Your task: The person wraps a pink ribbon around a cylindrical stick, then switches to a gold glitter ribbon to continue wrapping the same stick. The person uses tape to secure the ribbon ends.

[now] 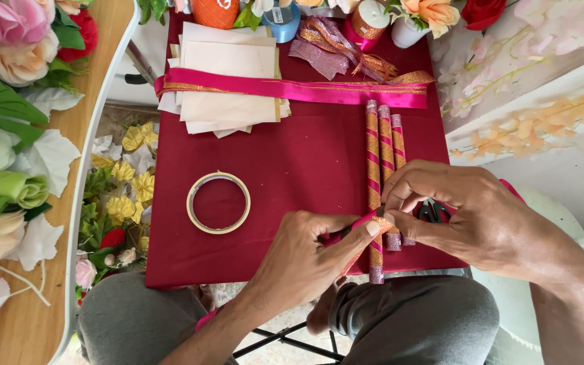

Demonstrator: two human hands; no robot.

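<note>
Pink ribbon (359, 223), limp and slippery-looking, is pinched by left hand (305, 260) and right hand (468, 220) against a stiff wrapped stick (374, 203); best gripped near its end.

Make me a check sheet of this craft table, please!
Surface: dark red cloth over a small table.
Job's things: three striped sticks side by side; pink ribbon pinched at the nearest one.
Clutter: tape ring, paper stack under a pink band, scissors, ribbon scraps.
Fingers: left hand and right hand both pinch the ribbon.
Cables: nothing seen.
Surroundings: fake flowers on a wooden side table, more on the floor.
</note>
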